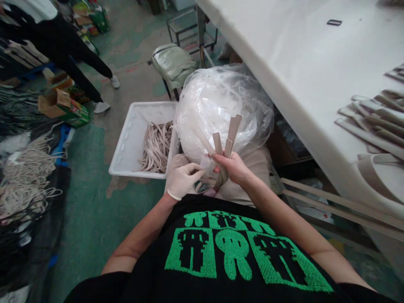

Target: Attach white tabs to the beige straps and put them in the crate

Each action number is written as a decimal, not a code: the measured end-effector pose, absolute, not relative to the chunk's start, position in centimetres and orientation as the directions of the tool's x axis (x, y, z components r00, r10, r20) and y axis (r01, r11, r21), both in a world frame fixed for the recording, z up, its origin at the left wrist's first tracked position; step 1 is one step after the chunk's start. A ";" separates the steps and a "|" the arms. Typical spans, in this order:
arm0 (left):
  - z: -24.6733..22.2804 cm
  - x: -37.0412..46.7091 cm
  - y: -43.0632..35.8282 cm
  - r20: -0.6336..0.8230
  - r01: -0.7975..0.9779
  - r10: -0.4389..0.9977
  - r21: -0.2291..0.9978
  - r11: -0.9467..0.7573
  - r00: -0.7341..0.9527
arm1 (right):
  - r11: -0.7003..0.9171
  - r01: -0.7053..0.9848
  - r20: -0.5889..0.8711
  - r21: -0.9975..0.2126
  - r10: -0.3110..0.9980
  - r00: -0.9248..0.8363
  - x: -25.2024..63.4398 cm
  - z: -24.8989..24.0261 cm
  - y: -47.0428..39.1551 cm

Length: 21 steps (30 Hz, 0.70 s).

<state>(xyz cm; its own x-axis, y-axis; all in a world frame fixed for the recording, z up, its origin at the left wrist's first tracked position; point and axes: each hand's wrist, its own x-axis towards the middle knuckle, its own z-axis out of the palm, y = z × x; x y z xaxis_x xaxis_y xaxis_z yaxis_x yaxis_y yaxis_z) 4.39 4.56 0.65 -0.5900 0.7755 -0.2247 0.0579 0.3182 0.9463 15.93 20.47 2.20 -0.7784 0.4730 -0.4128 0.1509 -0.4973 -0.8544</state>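
Observation:
In front of my lap, my right hand, bare, is closed around a few flat beige straps. Their ends stick up above the fingers, and the lower parts curve down below the hand. My left hand wears a white glove and is just left of the straps. Its thumb and fingers are pressed together in a pinch; what lies between them is too small to make out. Behind both hands bulges a large clear plastic bag with whitish contents.
A white bin holding beige straps stands at left. The white table on the right carries stacked straps and a dark buckle-like ring. A wrapped stool is ahead; another person stands far left.

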 end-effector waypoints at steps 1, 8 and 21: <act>0.7 4.7 4.3 -0.282 -0.030 0.781 0.947 0.321 -0.557 | -0.462 0.148 -0.388 -0.874 0.482 -0.786 15.7 2.4 20.4; 0.6 4.8 3.7 -0.481 -0.231 0.827 0.874 0.427 -0.291 | -0.244 0.204 -0.291 -0.948 0.411 -0.864 14.5 3.4 19.4; 11.8 -10.5 -5.7 0.005 -0.177 0.447 0.914 -0.366 -0.895 | -0.391 0.206 -0.379 -0.897 0.439 -0.815 16.7 3.8 19.5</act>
<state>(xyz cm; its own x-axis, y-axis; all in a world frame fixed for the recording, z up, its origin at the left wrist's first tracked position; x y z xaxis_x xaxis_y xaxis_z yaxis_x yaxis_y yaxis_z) -10.45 -5.66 11.78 -0.8947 0.4466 0.0054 -0.1771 -0.3659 0.9137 16.69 19.47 3.75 -0.8149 0.4388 -0.3787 0.2063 -0.3910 -0.8970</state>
